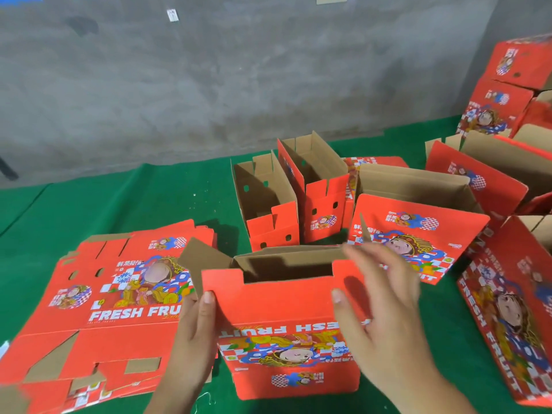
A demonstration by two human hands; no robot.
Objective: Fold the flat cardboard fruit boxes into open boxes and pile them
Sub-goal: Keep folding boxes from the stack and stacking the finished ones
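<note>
Both hands hold a half-opened box [286, 312] at six o'clock; left hand [194, 333] fingers pressed together on its side; right hand [379, 306] fingers spread over its rim; flat stack [98, 297] at eight o'clock.

A packing workshop: bare concrete wall [209, 85], green-covered table [134, 198] strewn with red fruit boxes [418, 234]

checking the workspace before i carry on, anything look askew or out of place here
Mostly tidy. Odd bits: the finished boxes piled at far right lean unevenly, and the folded box beyond the right hand lies tipped on its side. The flat stack at left is fanned, not squared.
</note>
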